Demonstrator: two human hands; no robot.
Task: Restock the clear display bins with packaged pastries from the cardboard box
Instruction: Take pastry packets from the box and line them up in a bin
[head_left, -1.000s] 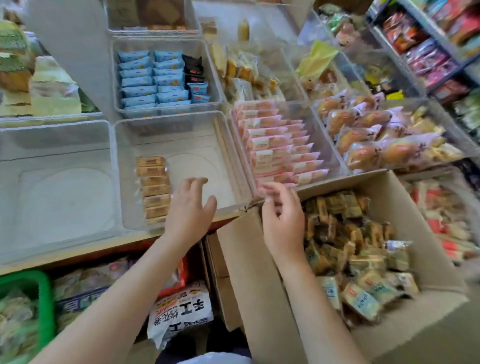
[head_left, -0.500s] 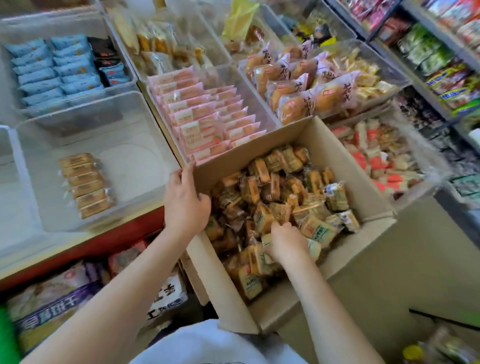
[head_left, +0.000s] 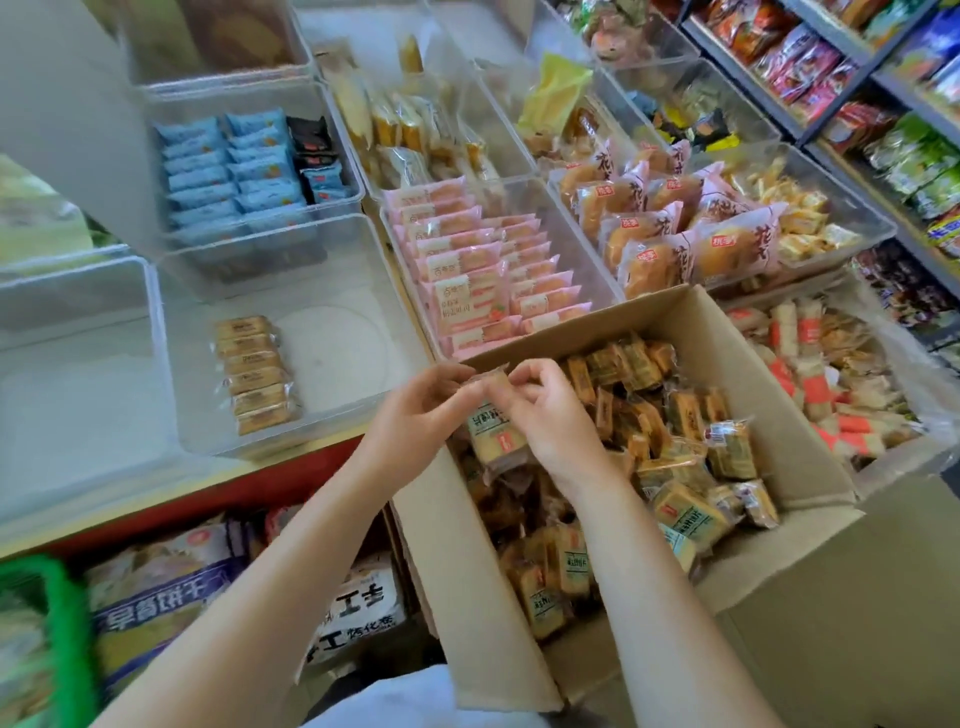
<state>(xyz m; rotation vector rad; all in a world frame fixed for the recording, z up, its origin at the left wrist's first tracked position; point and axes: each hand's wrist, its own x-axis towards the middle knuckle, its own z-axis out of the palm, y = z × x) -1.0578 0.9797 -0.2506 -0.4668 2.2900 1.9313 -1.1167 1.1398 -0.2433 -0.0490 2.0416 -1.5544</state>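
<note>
Hands: left hand (head_left: 421, 410) and right hand (head_left: 545, 415) meet over the cardboard box (head_left: 810, 488), at its far-left corner; fingertips of both pinch the top edge of one packaged pastry (head_left: 491, 434), which hangs between them.
Grip: both narrow, closed on the wrapper; nothing else held.
Step, as I judge it: pick made, one pastry lifted clear of the loose heap (head_left: 649, 467) in the box, transfer not yet begun.
Next move: carry it left, over the box wall, to the near clear bin (head_left: 363, 312); lay it flat beside the short row (head_left: 254, 374) at that bin's near-left part, label matching the rest.
Count, near bin: one row, about seven pastries; blurred, not certain.
Count, box: dozens, too jumbled to number.
Left bin (head_left: 78, 374): no stock visible in it.
Beyond: pink packs (head_left: 478, 270), two rows; blue packs (head_left: 228, 161), two rows, behind the near bin.
</note>
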